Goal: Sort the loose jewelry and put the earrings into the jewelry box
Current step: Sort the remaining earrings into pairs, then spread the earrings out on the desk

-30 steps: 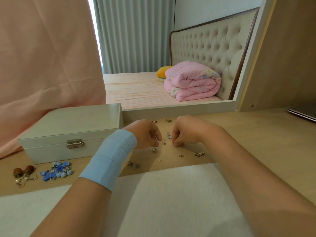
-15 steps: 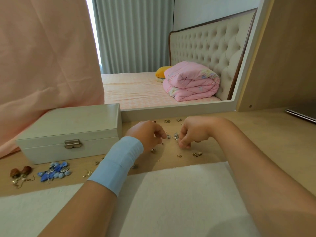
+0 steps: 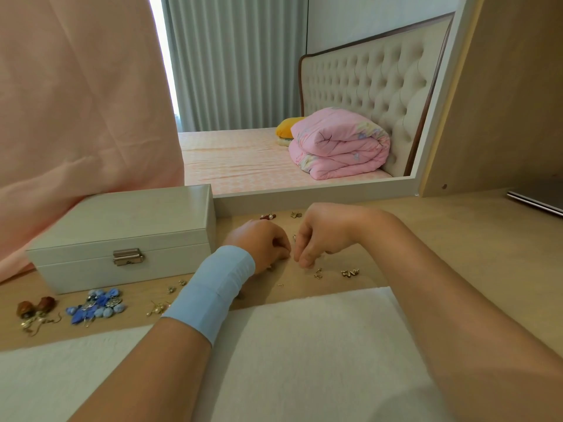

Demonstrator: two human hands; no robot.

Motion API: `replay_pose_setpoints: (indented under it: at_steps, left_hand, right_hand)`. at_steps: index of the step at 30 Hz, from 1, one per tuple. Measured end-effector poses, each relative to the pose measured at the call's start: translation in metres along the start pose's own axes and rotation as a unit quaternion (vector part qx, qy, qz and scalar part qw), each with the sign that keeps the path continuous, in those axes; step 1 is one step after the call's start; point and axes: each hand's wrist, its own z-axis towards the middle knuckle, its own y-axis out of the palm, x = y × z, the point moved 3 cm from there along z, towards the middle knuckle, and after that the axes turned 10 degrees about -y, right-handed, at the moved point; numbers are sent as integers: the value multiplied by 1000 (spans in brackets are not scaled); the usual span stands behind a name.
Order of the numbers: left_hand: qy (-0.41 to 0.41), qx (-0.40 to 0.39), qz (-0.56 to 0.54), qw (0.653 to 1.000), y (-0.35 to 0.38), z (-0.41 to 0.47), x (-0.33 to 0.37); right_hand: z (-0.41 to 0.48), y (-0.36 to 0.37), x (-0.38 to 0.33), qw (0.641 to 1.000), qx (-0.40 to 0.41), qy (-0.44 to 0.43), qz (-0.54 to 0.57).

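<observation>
Since half a second ago our right hand (image 3: 326, 236) sits closer to our left hand (image 3: 262, 243), curled fingers almost meeting on the table (image 3: 441, 239). We cannot tell whether either pinches a piece. Closed jewelry box (image 3: 122, 226) lies left of the left hand, blue earrings (image 3: 97, 306) farther left and nearer us, gold earrings (image 3: 350, 272) right of the right hand.

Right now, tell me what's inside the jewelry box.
Nothing inside can be seen: the jewelry box has its lid down and its metal clasp fastened. Outside, blue bead earrings and other loose pieces lie on the desk.
</observation>
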Motion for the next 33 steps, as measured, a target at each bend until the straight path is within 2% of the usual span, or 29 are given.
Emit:
replay_pose_setpoints:
  at_steps: [7,12,14,17,21,28,33]
  left_hand:
    - [-3,44,-101,994,-15,3,-14]
    - [2,35,-140,990,-14,5,-15]
    - [0,27,-154,988,-14,5,-14]
    - [4,15,-168,986,-13,3,-12]
    - [12,-14,-155,988,-8,0,-2]
    - [49,-52,-60,996,7,-2,19]
    - [61,-69,-74,993,7,-1,21]
  right_hand:
    - [14,25,-15,998,-9,-50,-30]
    - [8,21,-15,997,-25,-73,32]
    - [3,10,-8,994,10,-80,75]
    - [-3,-9,12,988,110,-57,91]
    - [-6,-18,36,979,190,-13,65]
    - [-8,-14,50,982,188,11,28]
    - [-8,-9,52,987,154,14,35]
